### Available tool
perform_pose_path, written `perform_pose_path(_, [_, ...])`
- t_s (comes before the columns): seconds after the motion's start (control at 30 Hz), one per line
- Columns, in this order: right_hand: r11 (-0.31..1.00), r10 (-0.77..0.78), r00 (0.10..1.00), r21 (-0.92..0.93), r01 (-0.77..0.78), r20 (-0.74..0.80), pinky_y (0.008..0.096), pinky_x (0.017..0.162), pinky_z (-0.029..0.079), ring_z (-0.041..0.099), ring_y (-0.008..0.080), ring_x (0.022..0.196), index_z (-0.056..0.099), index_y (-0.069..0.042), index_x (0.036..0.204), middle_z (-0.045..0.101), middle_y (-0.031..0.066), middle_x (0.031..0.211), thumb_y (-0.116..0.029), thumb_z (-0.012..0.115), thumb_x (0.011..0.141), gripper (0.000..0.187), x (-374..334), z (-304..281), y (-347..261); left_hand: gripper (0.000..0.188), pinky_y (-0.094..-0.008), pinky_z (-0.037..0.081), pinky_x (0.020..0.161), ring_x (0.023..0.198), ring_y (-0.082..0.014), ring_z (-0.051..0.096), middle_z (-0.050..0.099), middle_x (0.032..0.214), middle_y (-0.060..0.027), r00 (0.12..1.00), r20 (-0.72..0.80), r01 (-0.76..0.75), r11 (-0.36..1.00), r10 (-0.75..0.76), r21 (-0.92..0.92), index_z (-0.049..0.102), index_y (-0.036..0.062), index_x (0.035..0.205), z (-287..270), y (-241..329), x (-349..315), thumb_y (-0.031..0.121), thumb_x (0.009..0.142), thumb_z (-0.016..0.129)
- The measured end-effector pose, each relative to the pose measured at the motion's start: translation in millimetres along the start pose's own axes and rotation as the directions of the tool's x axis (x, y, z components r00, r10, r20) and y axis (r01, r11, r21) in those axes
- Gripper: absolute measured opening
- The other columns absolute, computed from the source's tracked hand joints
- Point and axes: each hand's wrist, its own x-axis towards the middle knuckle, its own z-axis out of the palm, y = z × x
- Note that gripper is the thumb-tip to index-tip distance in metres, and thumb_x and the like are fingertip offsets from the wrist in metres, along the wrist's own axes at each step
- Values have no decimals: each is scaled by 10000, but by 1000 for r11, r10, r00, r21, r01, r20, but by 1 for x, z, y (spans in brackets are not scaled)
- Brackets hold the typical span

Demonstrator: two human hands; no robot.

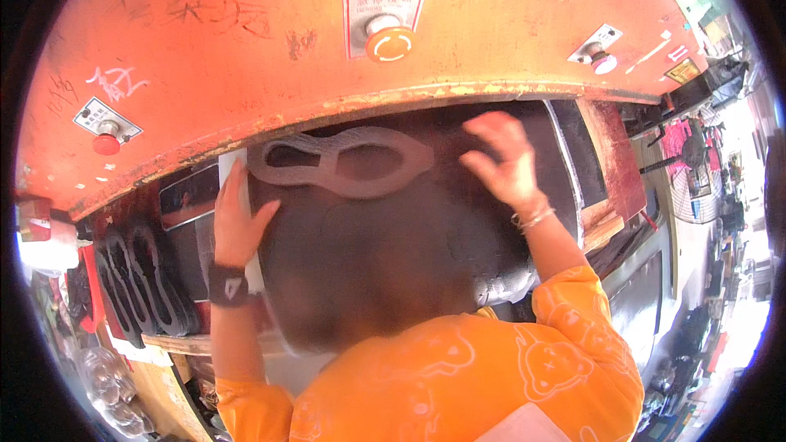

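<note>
Under orange press (246, 41), 2 hands, left (236, 225), right (503, 160), flat grey sole-shaped cutter (340, 162)

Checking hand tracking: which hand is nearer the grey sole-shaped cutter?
Left. The left hand lies beside the grey sole-shaped cutter's left end; the right hand hovers just past its right end.

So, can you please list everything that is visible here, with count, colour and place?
press: one, orange, across the top
round buttons: three, one orange at top centre, two red at left and right
cutting die: one, grey, outline shape on the dark bed under the press
dark sheet: one, black, on the bed
stacked dies: several, black, left shelf
fan: one, pink, far right
wristband: one, black, left wrist
bracelet: one, pale, right wrist
sleeves: orange, bottom
left hand: flat on the sheet's left edge
right hand: open, over the sheet
</note>
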Motion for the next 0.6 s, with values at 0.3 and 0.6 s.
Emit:
perform_pose_path(0.3, [948, -97, 531, -241, -209, -842, 488, 1109, 207, 298, 419, 1313, 357, 16, 1372, 344, 280, 1392, -233, 565, 903, 570, 81, -105, 97, 464, -363, 432, 876, 969, -239, 527, 517, 1094, -126, 865, -449, 197, 975, -224, -106, 494, -12, 1238, 21, 18, -123, 75, 805, 638])
perform_pose_path(0.6, [950, 295, 616, 294, -107, -731, 399, 1098, 258, 286, 291, 1349, 196, 44, 1444, 249, 226, 1465, -233, 463, 981, 603, 57, -95, 129, 327, -401, 498, 703, 796, -322, 651, 658, 881, -151, 899, -427, 203, 957, -99, 206, 566, 98, 1172, 21, 30, -55, 231, 874, 597])
